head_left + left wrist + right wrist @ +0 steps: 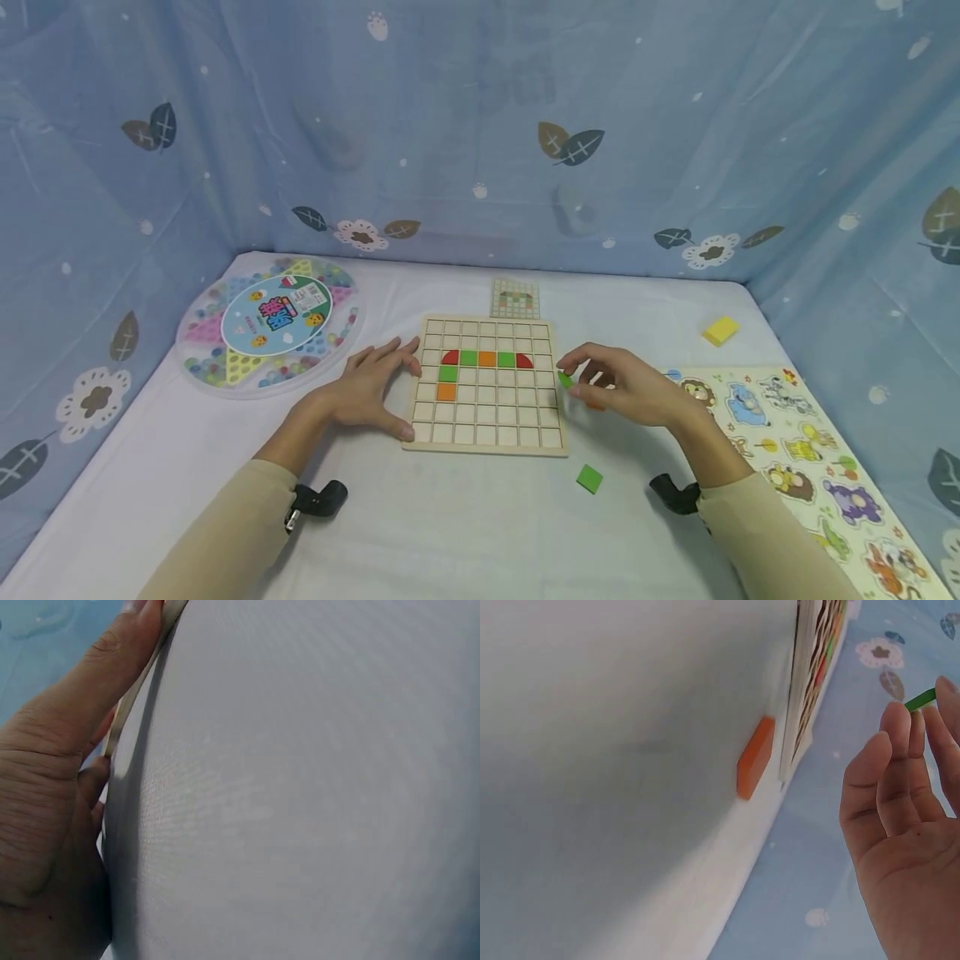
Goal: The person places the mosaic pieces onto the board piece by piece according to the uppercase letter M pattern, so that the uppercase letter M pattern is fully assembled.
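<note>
A wooden grid board (pixel 483 450) lies on the white cloth. Near its top a row holds red corner pieces (pixel 524 361) at both ends, with green and orange squares between them. Below the left end sit a green square and an orange square (pixel 446 392). My left hand (pixel 367 387) rests spread along the board's left side, thumb at the lower left corner. Beside the right edge, my right hand (pixel 626 385) pinches a small green tile (pixel 920 700) between thumb and fingertips. An orange tile (pixel 756 757) lies beneath that hand, partly hidden in the head view.
A loose green tile (pixel 589 478) lies right of the board's lower corner. Behind the board is a small pattern card (pixel 515 298). A round marble game (pixel 270 383) stands left, an animal puzzle board (pixel 765 425) right, and a yellow block (pixel 720 331) at the back right.
</note>
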Available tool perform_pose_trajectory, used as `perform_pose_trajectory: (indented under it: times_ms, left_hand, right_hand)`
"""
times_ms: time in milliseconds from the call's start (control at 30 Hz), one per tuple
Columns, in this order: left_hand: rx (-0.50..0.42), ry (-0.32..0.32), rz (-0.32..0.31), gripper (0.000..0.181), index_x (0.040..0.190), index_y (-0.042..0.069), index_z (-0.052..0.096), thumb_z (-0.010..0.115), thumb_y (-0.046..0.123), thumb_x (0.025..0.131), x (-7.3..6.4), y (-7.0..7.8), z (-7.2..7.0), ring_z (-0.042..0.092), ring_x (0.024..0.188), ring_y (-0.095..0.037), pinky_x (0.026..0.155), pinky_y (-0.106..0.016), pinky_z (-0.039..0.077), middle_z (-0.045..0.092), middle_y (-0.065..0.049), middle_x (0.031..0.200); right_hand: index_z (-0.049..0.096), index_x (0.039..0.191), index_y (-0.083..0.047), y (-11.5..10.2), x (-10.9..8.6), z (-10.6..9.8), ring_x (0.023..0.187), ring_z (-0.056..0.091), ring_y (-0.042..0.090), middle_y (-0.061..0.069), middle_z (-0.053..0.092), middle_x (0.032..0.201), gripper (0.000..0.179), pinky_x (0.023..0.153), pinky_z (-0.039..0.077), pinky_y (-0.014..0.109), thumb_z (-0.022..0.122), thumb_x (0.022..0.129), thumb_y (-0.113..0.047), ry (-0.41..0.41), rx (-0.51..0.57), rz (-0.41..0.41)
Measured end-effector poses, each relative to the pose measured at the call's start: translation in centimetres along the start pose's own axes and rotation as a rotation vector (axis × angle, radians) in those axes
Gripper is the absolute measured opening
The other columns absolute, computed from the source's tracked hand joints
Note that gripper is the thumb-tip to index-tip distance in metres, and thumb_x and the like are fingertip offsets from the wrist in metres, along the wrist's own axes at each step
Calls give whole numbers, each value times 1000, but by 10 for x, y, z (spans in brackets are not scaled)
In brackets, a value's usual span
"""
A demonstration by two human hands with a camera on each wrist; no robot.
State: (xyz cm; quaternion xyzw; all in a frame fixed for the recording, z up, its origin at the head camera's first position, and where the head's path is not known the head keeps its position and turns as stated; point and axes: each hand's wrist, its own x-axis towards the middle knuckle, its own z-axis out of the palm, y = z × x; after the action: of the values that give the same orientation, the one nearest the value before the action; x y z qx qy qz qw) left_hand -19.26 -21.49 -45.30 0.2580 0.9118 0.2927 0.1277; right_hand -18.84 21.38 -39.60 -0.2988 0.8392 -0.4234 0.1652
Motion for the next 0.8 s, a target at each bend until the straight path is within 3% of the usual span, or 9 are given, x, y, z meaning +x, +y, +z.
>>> perform_pose_trajectory:
  times_ms: [100,300,400,533,800]
  left_hand:
    - [-2,-1,3,86,123,24,49,92,64,60,0,0,1,8,158,-39,120,-65,2,17,-7,172]
    - [5,-3,-2,86,122,24,48,92,64,60,2,2,1,7,158,-39,120,-64,1,17,-7,172]
    - [12,-3,-6,86,122,24,48,92,63,59,2,3,-1,7,158,-39,121,-64,2,17,-7,172]
    - [14,0,-12,87,122,24,48,92,64,59,1,1,-1,8,158,-39,120,-64,2,17,-6,172]
    - [11,-6,-16,86,122,25,49,92,65,59,-1,0,0,8,159,-38,121,-63,1,17,-5,172]
  right_hand:
    - [62,128,-7,-2,8,3,94,68,34,9,65,122,33,66,60,40,72,97,-17,-12,2,1]
    - [64,128,-11,-4,23,8,99,67,24,2,67,123,32,63,58,37,72,98,-19,-15,-26,-29]
    - [65,127,-11,-7,31,12,98,67,23,0,67,121,32,69,59,37,73,97,-21,-15,-21,-48]
    - [65,126,-8,-8,41,18,99,67,23,2,69,122,32,85,58,42,74,96,-19,-23,8,-86]
    - [65,125,-13,-9,52,24,102,67,21,3,67,124,30,89,56,44,73,97,-19,-26,15,-69]
